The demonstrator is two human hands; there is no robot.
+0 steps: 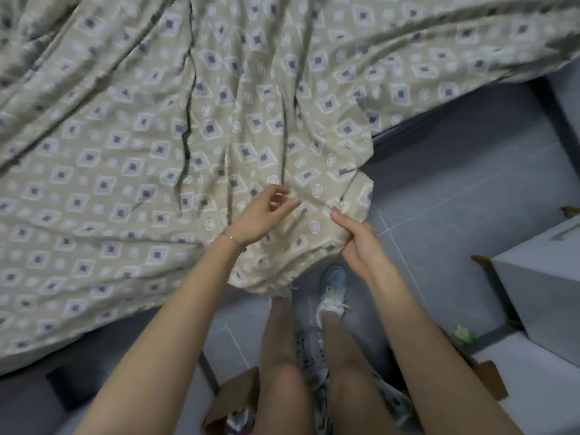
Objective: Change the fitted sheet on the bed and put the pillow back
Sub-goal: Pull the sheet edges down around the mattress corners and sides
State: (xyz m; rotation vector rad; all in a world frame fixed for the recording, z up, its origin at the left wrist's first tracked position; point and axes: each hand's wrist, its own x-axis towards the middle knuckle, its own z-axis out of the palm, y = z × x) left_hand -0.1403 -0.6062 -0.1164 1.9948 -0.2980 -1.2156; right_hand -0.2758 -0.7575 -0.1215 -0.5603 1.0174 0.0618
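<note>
Grey floor tiles (439, 183) fill the lower right. The patterned sheet (157, 136) spreads across the upper left and centre. The right hand (361, 243) pinches its gathered corner, and the left hand (262, 215) rests on it with loose fingers, holding nothing. The corner-fitting step seems in hand; next, the corner needs stretching down and tucking under.

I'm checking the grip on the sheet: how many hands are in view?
2. The left hand is over the sheet near its corner, fingers loose; the right hand pinches the sheet's edge beside it.
</note>
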